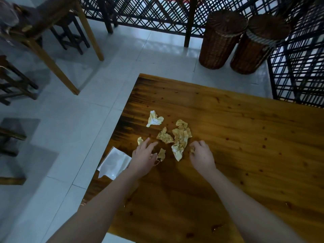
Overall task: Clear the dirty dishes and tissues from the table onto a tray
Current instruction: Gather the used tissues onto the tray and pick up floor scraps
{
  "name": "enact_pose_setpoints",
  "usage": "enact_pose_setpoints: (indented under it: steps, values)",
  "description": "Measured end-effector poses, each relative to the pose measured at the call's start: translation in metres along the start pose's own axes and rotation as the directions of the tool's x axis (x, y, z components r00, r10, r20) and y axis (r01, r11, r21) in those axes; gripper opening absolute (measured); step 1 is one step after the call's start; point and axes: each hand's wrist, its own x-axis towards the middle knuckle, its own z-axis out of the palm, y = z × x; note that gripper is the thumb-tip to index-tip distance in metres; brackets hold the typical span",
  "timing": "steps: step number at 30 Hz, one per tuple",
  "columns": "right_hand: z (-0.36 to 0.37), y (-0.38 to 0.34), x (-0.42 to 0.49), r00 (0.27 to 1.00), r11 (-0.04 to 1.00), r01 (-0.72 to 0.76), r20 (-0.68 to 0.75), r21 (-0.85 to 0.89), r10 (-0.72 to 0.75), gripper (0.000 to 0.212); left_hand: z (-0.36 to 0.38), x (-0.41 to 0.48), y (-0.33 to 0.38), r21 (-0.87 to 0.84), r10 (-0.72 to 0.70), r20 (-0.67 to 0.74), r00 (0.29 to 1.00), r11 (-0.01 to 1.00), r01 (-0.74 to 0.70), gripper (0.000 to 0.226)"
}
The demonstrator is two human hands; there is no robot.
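Several crumpled, yellow-stained tissues lie near the left edge of a wooden table point(236, 137). One tissue point(154, 118) lies farthest away; a cluster point(180, 137) sits in the middle. My left hand point(143, 158) reaches over the table with its fingers stretched toward a small scrap point(140, 140), and its thumb touches another stained tissue point(161, 154). My right hand point(201, 156) has its fingers curled round a small stained scrap point(192, 149), right of the cluster. No tray or dishes are in view.
A white plastic sheet or bag point(114, 163) hangs over the table's left edge. Two wicker baskets point(220, 39) point(257, 46) stand on the tiled floor beyond the table. A black lattice screen point(298, 71) runs behind and right. Wooden chairs and a table point(43, 41) stand to the left.
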Motion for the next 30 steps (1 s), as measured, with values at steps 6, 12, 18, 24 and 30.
enact_pose_setpoints:
  steps: [6,12,18,24,30]
  values:
    - [0.001,-0.038,0.031,0.999,0.998,0.052,0.005,0.021,-0.052,0.039,-0.009,0.006,-0.010,-0.029,0.019,-0.012,1.000,0.999,-0.019,0.048]
    - [0.017,-0.044,0.046,0.990,0.997,0.063,0.126,-0.033,-0.058,0.072,-0.015,0.017,-0.019,-0.049,0.020,-0.025,0.999,0.999,-0.021,0.049]
    - [0.024,-0.036,0.059,0.953,0.994,0.024,0.302,-0.106,0.009,0.092,-0.015,0.028,-0.019,-0.022,0.021,-0.009,1.000,1.000,-0.021,0.050]
    - [0.026,-0.035,0.063,0.980,0.987,0.061,0.196,-0.147,-0.032,0.063,-0.012,0.035,-0.021,-0.015,0.021,0.021,1.000,1.000,-0.021,0.050]
    - [0.022,-0.039,0.065,0.988,0.996,0.049,0.149,-0.068,-0.039,0.049,-0.014,0.036,-0.021,-0.020,0.025,0.039,0.999,0.999,-0.025,0.049]
